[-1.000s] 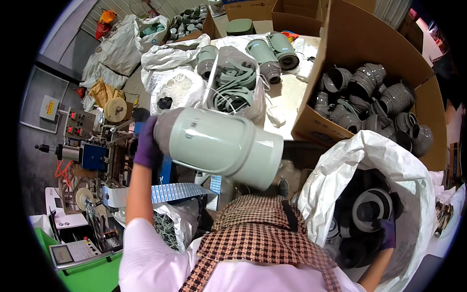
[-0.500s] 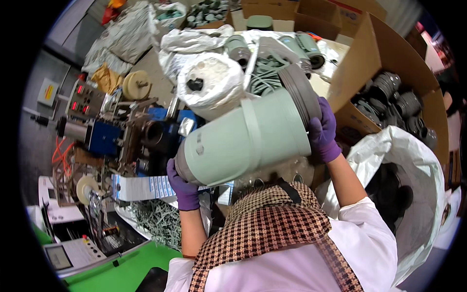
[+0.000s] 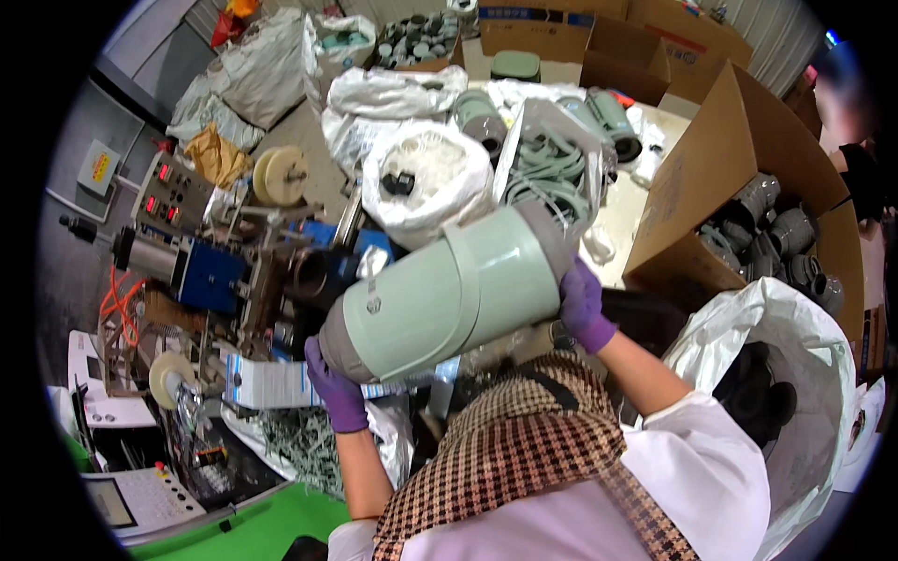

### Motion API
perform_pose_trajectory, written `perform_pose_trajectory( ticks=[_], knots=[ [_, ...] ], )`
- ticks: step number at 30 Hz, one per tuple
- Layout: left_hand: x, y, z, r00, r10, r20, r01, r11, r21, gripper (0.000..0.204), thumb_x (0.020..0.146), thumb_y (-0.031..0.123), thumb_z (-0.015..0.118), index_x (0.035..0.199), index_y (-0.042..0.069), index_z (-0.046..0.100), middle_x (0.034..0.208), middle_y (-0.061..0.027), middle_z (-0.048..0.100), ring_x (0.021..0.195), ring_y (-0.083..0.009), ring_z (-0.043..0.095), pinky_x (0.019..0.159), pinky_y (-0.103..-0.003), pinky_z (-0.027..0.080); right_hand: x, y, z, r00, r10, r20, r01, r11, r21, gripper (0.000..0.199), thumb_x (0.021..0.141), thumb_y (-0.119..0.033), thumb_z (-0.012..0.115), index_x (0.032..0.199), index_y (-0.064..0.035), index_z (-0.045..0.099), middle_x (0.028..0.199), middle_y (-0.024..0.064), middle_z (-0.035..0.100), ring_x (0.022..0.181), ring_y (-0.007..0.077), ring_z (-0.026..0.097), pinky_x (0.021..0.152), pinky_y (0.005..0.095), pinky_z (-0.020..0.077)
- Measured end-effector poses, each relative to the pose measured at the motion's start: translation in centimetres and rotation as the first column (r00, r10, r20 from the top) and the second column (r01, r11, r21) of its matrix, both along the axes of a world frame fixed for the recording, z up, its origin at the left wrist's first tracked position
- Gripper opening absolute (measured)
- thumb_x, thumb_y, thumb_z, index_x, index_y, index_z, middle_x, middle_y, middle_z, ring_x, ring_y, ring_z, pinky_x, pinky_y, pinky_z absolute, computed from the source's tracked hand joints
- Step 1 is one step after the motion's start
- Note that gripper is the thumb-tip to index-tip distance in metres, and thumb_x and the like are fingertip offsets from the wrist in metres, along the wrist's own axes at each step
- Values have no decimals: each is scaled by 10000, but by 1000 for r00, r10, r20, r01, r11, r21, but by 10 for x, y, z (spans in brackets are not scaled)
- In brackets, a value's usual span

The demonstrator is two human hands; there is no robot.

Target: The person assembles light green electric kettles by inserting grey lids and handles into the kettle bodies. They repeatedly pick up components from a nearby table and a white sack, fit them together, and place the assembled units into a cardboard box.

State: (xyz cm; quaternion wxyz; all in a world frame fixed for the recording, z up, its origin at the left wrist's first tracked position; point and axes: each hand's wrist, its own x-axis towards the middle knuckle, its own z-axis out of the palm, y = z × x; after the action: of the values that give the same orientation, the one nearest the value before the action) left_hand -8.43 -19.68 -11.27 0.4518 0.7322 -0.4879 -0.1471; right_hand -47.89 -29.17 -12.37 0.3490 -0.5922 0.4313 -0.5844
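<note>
Held across in front of me is a large pale-green insulated jug (image 3: 505,266), tilted with its right end higher. A green carrying handle (image 3: 461,271) curves around its body. My left hand (image 3: 337,385), in a purple glove, grips the grey base (image 3: 339,344) at the lower left end. At the upper right end, my right hand (image 3: 586,307), also gloved in purple, is closed on the grey collar (image 3: 550,234). The collar sits against the green body. Both hands' fingers are partly hidden behind the jug.
Beyond the jug are a white sack (image 3: 379,201) of translucent parts and a clear bag of green handles (image 3: 545,178). A machine (image 3: 210,273) stands left. Right are a cardboard box (image 3: 692,178) of grey parts and a white sack (image 3: 816,374) with dark pieces.
The grey collar was tilted and partly off the green body; now it is seated against it. My right hand has moved left and down, and the jug has shifted slightly left.
</note>
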Motion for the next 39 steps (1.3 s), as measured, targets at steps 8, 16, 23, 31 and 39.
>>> perform_pose_trajectory(
  ticks=[8,16,23,31,39],
  knots=[
    [-122,-106,86,960,-259,-105,222,936,-274,269,908,189,565,1002,-56,629,1180,-179,560,1050,-280,560,961,-378,424,-80,-34,-96,970,216,111,-243,869,432,781,772,-223,777,1416,-43,373,1323,184,544,1181,293,554,997,399,450],
    [-275,-218,148,698,-702,145,710,651,-269,423,896,329,579,1156,-4,611,1417,-220,408,1285,-334,438,1091,-433,332,-156,-113,-114,720,187,668,-548,744,382,746,1007,-634,274,1522,-97,325,1530,127,400,1360,302,435,1138,429,352],
    [-382,-241,107,432,-830,-353,688,557,-465,386,938,179,536,1279,-1,554,1322,-157,547,1266,-256,505,1096,-376,367,-219,-221,-161,61,-165,984,-477,861,174,783,974,-690,222,1524,-147,348,1546,125,388,1397,355,388,1176,501,281],
    [-329,-167,2,675,-659,-331,711,701,56,241,963,184,585,1133,33,664,1141,-110,656,1035,-237,629,935,-336,488,-294,-323,-250,297,-635,713,37,754,656,707,944,-612,291,1441,-140,463,1508,76,445,1348,313,445,1138,473,328],
    [-285,-134,16,850,-405,-336,452,889,71,294,983,283,582,1125,45,679,1123,-89,666,1069,-216,622,969,-334,474,-332,-307,-335,260,42,-965,853,457,250,518,952,-487,443,1298,-145,620,1400,40,562,1247,251,556,1055,421,428]
  ],
)
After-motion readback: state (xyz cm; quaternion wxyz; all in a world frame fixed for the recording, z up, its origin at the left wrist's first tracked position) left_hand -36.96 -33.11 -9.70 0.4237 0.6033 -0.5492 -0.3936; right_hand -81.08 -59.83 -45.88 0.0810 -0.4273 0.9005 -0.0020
